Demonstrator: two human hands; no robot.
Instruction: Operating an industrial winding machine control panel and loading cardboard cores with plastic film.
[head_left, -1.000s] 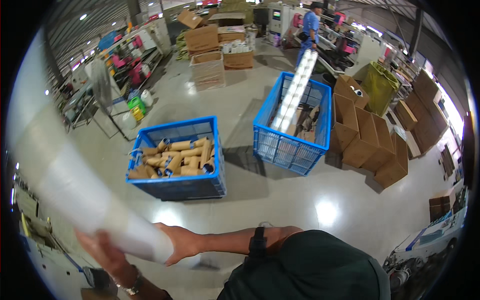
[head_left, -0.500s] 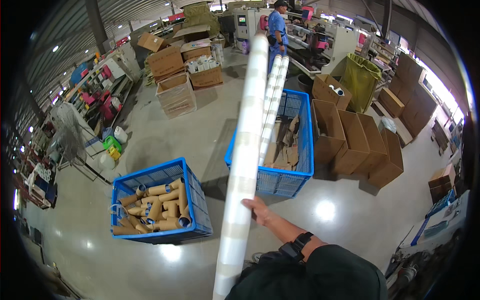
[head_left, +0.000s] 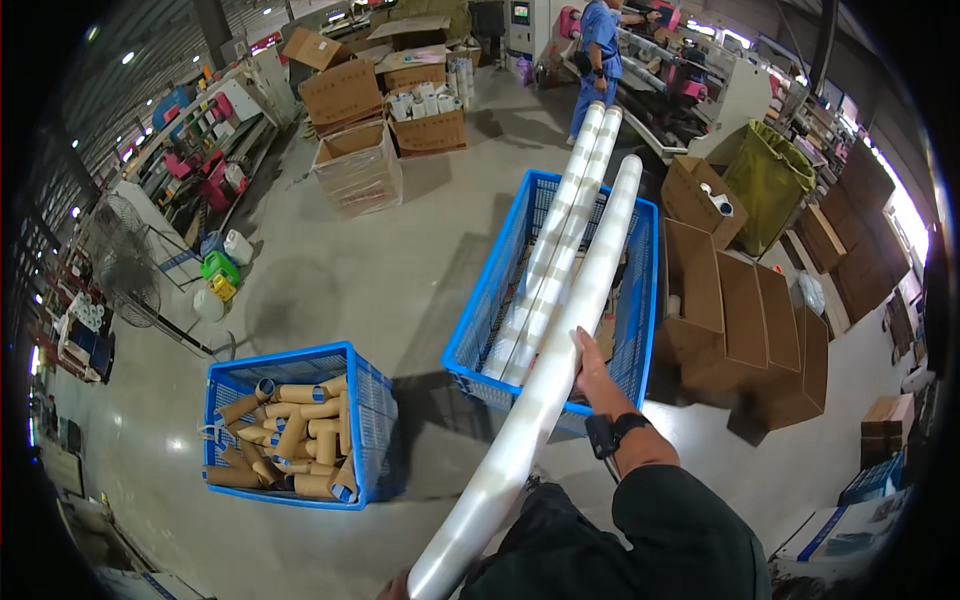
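A person wearing a dark top looks down on a concrete floor (head_left: pixel 420 260), both hands at a long white roll (head_left: pixel 545 395). The right hand (head_left: pixel 592 365) grasps the roll along its length, fingers wrapped against its right side. The left hand (head_left: pixel 396 586) is by the near end, mostly cut off at the bottom of the view — whether its fingers grip or only touch, I cannot tell.

The roll slants across the near edge of a blue crate (head_left: pixel 640 270), its far end showing past the far edge, toward the far right corner; whether it rests on the crate is unclear. Two banded rolls (head_left: pixel 545 245) lean side by side inside that crate, left of the held one, their tops jutting beyond the far edge.

To the left stands a second blue crate (head_left: pixel 375 420), filled with short brown tubes (head_left: pixel 290 435). Open cardboard boxes (head_left: pixel 740 320) line the first crate's right edge — and beyond its far edge stands a co-worker in blue (head_left: pixel 598 50).
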